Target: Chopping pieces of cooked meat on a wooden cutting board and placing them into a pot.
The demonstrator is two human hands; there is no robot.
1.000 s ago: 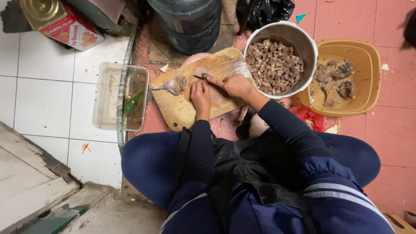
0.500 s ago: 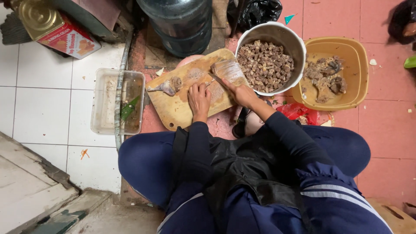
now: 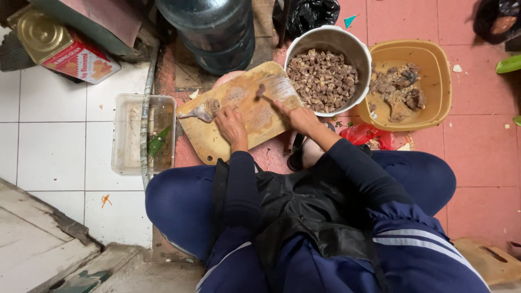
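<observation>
Beside your cutting board (image 3: 239, 111), the metal pot (image 3: 347, 40) holds diced meat (yellow basin (image 3: 434, 70): larger pieces); your left hand (image 3: 232, 123) presses flat, your right hand (image 3: 299, 115) seemingly grips a blade; red tin (image 3: 70, 54) far left.

A home's floor-level food-prep corner: tiled floor (image 3: 488, 157), wooden cutting board (image 3: 239, 108), metal pot (image 3: 325, 49) of diced meat (water jug (image 3: 211, 27) nearby).

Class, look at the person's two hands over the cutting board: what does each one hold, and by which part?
The right hand grips a knife by its handle. The left hand presses on a meat piece on the cutting board, gripping nothing.
</observation>
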